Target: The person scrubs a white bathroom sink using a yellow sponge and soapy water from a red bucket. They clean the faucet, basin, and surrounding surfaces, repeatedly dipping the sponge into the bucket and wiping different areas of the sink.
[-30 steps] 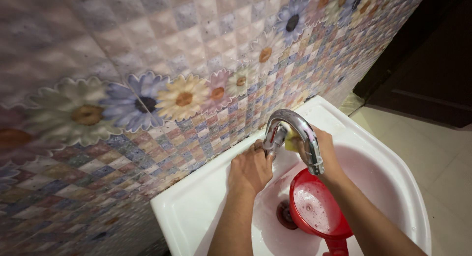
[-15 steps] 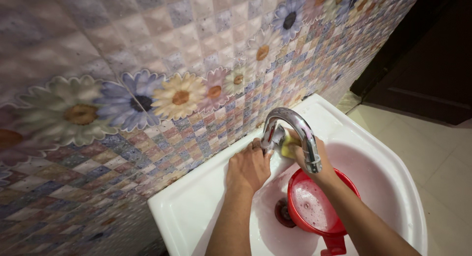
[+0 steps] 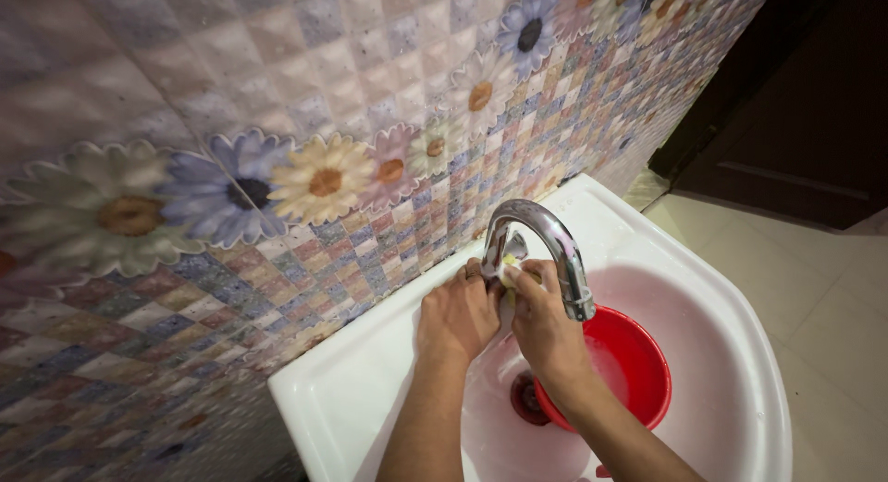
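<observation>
Head view: the left hand (image 3: 456,317) grips the base of the curved chrome metal tap (image 3: 546,246). The right hand (image 3: 546,329) pinches a small yellow sponge (image 3: 508,263) against the tap's stem, at the white ceramic sink's (image 3: 370,389) twelve o'clock. Scrubbing looks underway; next comes working round the spout. A round red plastic mug (image 3: 634,371) sits at the tap's five o'clock.
</observation>
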